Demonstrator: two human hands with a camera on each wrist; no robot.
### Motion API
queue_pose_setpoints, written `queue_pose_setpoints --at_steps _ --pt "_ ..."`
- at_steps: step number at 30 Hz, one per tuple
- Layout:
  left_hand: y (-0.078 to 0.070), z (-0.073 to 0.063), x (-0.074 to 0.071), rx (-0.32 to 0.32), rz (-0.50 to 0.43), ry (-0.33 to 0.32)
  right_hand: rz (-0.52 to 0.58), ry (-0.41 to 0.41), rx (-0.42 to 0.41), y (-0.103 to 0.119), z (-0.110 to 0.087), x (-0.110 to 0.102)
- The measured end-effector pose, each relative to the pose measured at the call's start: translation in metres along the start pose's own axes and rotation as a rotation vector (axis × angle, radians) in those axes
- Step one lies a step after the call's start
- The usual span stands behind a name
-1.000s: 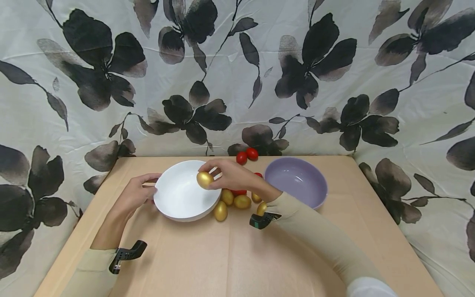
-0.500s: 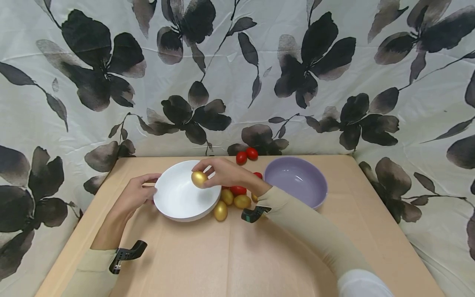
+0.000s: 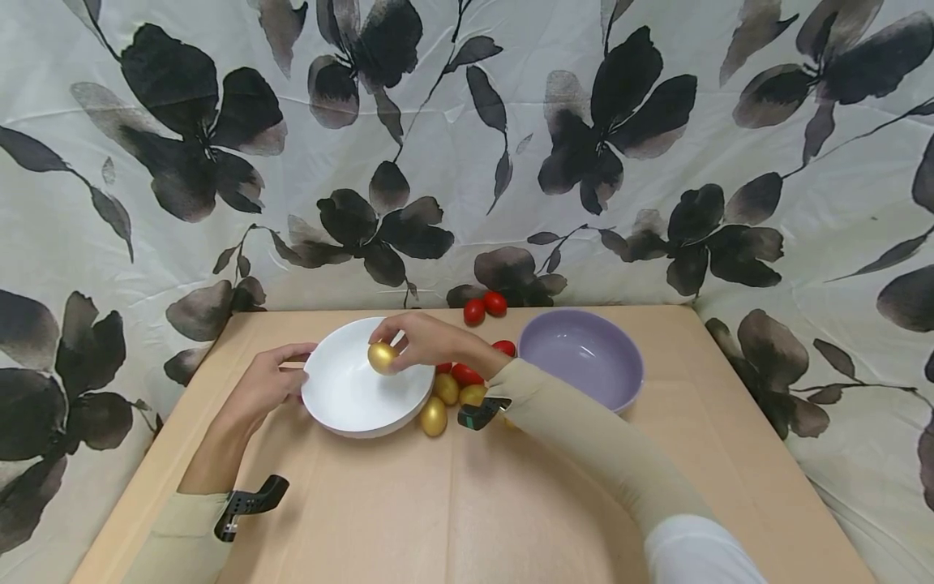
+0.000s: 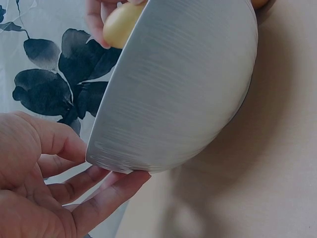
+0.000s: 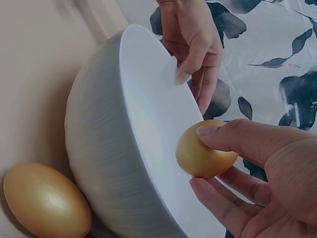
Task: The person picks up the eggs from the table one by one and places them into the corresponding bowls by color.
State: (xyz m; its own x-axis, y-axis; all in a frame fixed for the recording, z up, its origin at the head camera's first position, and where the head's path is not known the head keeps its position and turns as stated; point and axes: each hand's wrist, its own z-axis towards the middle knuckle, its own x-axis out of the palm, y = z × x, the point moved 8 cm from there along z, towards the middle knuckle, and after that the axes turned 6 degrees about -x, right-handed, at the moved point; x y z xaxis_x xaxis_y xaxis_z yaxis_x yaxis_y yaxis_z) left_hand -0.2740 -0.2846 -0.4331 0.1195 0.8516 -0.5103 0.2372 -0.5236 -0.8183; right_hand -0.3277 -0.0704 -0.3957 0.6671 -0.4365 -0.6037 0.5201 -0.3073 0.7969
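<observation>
A white bowl stands on the left part of the table. My left hand holds its left rim, the thumb at the rim's edge and the fingers beneath, as the left wrist view shows. Over the bowl, my right hand pinches a golden egg between thumb and fingertips. Seen from the right wrist, the egg is at the bowl's opening and the inner wall is bare white. Against the bowl's right side lies another golden egg.
More golden eggs and red eggs lie right of the white bowl, partly hidden by my right arm. Two red egg-shaped pieces sit at the table's back edge. A purple bowl stands at right, before a floral cloth.
My right hand has moved a little to the left with the golden egg, farther over the white bowl. The left hand and the bowl have stayed in place.
</observation>
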Motion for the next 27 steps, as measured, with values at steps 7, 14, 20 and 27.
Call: queue_pose_setpoints --at_steps 7,14,20,27 --pt "0.001 -0.001 0.001 -0.014 -0.003 0.009 -0.035 0.031 0.037 -0.008 0.009 0.006" --pt "0.000 0.000 -0.001 -0.007 0.001 0.005 -0.048 0.089 0.074 -0.015 0.016 0.013" --pt "0.000 -0.001 0.000 -0.020 0.003 0.013 -0.063 0.128 0.123 -0.023 0.019 0.019" --pt "-0.001 -0.001 0.000 -0.020 0.001 0.012 -0.143 0.166 0.126 -0.025 0.022 0.024"
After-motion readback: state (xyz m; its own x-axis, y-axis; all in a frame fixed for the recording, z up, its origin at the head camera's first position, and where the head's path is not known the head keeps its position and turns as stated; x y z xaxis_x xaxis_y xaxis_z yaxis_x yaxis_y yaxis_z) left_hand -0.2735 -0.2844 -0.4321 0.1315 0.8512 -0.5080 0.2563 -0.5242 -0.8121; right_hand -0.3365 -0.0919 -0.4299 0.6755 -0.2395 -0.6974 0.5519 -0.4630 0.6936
